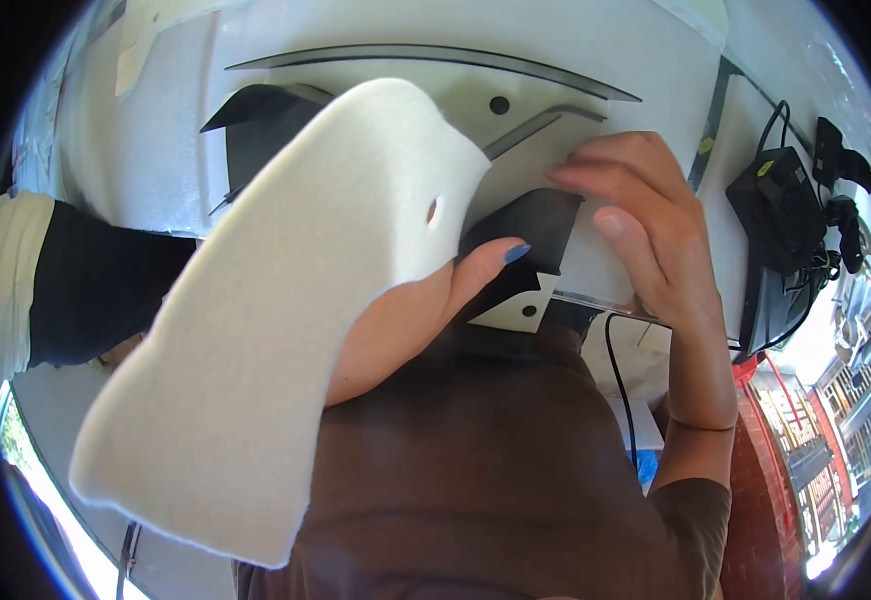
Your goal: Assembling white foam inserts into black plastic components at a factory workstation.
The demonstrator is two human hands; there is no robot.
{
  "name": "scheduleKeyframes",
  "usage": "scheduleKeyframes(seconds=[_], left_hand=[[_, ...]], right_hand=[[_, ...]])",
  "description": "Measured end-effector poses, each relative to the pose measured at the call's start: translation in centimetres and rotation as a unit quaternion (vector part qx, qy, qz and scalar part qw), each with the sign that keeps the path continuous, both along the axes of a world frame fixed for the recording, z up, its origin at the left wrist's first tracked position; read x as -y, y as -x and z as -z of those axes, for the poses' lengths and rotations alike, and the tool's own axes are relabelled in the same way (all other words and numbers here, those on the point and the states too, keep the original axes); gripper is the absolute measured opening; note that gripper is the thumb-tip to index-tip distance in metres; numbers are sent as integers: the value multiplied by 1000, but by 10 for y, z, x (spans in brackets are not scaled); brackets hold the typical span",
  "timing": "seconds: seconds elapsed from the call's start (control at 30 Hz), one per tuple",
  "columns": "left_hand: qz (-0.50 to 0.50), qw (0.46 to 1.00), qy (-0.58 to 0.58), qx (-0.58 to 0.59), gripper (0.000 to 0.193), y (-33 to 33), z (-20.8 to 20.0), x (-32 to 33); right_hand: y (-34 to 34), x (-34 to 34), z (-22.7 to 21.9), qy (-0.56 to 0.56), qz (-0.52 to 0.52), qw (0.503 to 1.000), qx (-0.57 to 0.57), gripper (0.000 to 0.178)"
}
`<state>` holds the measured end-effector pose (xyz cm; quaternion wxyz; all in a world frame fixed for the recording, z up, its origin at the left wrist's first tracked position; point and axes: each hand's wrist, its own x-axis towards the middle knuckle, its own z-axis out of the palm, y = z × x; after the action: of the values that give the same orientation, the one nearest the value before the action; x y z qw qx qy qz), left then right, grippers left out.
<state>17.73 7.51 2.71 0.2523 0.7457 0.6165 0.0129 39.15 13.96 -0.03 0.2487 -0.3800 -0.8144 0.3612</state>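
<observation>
A large curved white sheet piece (255, 290), soft and felt-like, with a small oval hole, is raised close in front of me. My left hand (455, 285) is behind it and supports it. Only the thumb, with a blue nail, and the wrist show past its edge; the other fingers are hidden. Beneath the thumb lies a black sheet piece (530, 225). My right hand (650, 215) hovers right of it, slightly blurred, thumb and fingers apart with nothing visible between them. Its fingertips are near a bent black strip (545, 128).
A long curved black strip (435, 55) lies across the far side of the white table (645, 60). Another black piece (265, 140) is partly behind the white sheet. At right are a black power adapter (777, 205) and cables. A black-and-cream garment (95, 280) shows at left.
</observation>
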Motion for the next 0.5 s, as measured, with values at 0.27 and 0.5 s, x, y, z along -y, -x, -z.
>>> scheduleKeyframes(seconds=[0.27, 0.5], left_hand=[[12, 999, -24, -39, 39, 1, -3, 2], [0, 1000, 14, -24, 42, 1, -2, 0]], right_hand=[[12, 1, 2, 37, -32, 999, 24, 29], [17, 4, 2, 43, -22, 998, 42, 33]])
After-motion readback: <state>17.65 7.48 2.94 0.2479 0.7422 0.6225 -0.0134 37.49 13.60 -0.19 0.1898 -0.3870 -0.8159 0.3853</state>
